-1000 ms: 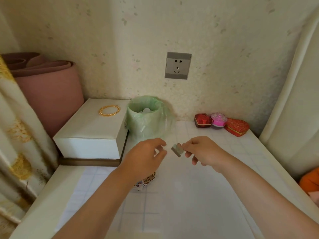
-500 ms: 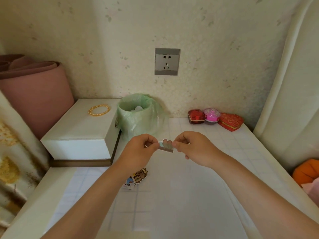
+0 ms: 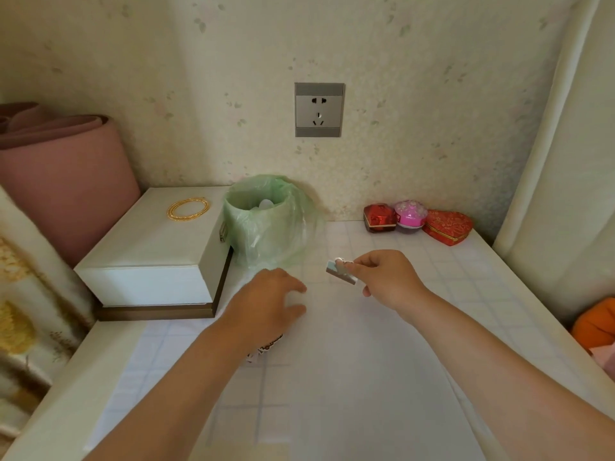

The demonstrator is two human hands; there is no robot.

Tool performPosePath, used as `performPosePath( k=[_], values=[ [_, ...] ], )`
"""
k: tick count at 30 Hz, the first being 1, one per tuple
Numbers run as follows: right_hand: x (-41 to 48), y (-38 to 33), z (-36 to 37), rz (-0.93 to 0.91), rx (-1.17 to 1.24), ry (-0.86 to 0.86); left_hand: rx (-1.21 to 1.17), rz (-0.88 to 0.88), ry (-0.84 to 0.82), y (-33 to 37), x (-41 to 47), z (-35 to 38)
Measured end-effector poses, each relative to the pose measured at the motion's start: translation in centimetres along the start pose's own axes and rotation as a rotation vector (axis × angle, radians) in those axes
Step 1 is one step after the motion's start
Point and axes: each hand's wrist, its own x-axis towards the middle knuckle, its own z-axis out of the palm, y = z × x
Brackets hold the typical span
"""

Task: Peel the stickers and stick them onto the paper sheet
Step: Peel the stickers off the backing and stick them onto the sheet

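Observation:
My right hand (image 3: 382, 277) pinches a small sticker piece (image 3: 340, 271) above the middle of the white paper sheet (image 3: 332, 377), which lies flat on the tiled counter. My left hand (image 3: 266, 304) hovers over the sheet to the left of the sticker, fingers relaxed and spread, holding nothing. Under my left wrist a stuck-on cartoon sticker (image 3: 264, 349) peeks out, mostly hidden by the arm.
A small bin with a green bag (image 3: 266, 221) stands at the back. Left of it sits a white box (image 3: 149, 257) with a gold bangle (image 3: 188, 209) on top. Red and pink trinket boxes (image 3: 416, 221) line the wall. A pink rolled mat (image 3: 63, 181) stands far left.
Half a second ago both hands pinched the sticker piece together. My left hand has let go and dropped down and left; my right hand keeps the piece.

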Motion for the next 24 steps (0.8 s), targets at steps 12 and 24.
performPosePath(
  k=[12, 24],
  values=[
    [0.7, 1.4, 2.5, 0.051, 0.017, -0.113, 0.037, 0.064, -0.068, -1.2, -1.7, 1.6],
    [1.4, 0.5, 5.3, -0.041, -0.235, -0.172, 0.004, 0.095, -0.103, -2.0, -2.7, 1.2]
  ],
)
